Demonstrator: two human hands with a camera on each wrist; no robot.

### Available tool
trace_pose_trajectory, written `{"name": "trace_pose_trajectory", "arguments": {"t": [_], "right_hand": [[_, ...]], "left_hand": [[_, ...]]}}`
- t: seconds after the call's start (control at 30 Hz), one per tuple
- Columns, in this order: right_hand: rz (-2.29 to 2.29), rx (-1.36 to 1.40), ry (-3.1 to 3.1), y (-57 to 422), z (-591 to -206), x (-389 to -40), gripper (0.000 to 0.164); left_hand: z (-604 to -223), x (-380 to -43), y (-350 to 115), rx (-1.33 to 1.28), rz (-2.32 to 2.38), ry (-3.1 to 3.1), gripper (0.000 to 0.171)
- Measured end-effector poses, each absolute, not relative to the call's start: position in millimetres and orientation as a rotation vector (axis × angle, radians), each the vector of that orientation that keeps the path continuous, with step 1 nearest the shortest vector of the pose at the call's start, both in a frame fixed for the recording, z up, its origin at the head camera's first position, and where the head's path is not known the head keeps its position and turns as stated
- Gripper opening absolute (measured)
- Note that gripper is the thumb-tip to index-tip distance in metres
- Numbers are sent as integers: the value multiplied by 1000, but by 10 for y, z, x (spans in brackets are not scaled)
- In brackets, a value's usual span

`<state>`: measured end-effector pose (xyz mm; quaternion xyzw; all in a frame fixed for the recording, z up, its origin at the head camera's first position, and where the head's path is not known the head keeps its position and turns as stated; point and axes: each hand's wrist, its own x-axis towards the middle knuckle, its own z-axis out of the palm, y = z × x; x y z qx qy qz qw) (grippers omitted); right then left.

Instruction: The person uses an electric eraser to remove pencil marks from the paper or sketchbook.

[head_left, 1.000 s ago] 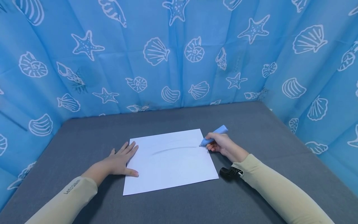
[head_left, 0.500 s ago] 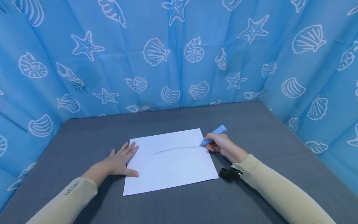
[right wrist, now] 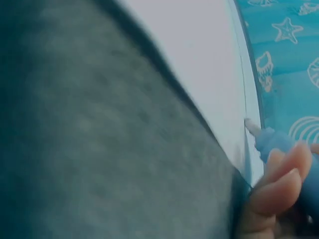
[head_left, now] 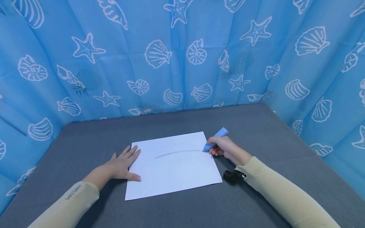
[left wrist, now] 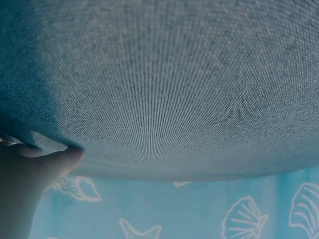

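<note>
A white sheet of paper [head_left: 174,171] lies on the grey table, a faint grey curved line [head_left: 176,152] across its upper half. My left hand [head_left: 122,164] is spread flat at the sheet's left edge, fingertips and thumb over the paper. In the left wrist view only part of that hand [left wrist: 45,169] shows at the lower left. My right hand [head_left: 225,147] pinches a thick light-blue marker [head_left: 220,133] at the sheet's right edge. The marker's tip points down-left, right at the line's right end. Curled fingers [right wrist: 279,194] wrap its body in the right wrist view.
Grey cloth covers the table [head_left: 176,209]. A blue curtain [head_left: 182,72] with white shells and starfish hangs along the back and sides. A black device [head_left: 232,176] sits under the right wrist, by the beige sleeve [head_left: 279,186].
The marker's tip has shifted slightly left and down, and the marker stands a little steeper. My left hand and the paper keep their places; the whole view has drifted slightly.
</note>
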<state>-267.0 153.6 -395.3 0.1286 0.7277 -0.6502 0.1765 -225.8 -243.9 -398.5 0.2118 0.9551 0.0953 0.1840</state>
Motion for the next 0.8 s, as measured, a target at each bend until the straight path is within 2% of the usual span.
{"name": "trace_pose_trajectory", "arguments": {"t": [0.47,0.8], "right_hand": [[-1966,224,1802,1622,-3928,-2624,14],[-1914,407,1980,1546,-3952,-2699,10]], "left_hand": [[-4020,-2267,-2455,607,265,2699,117],[-4029,-2270,-2461,613,263,2705,117]]}}
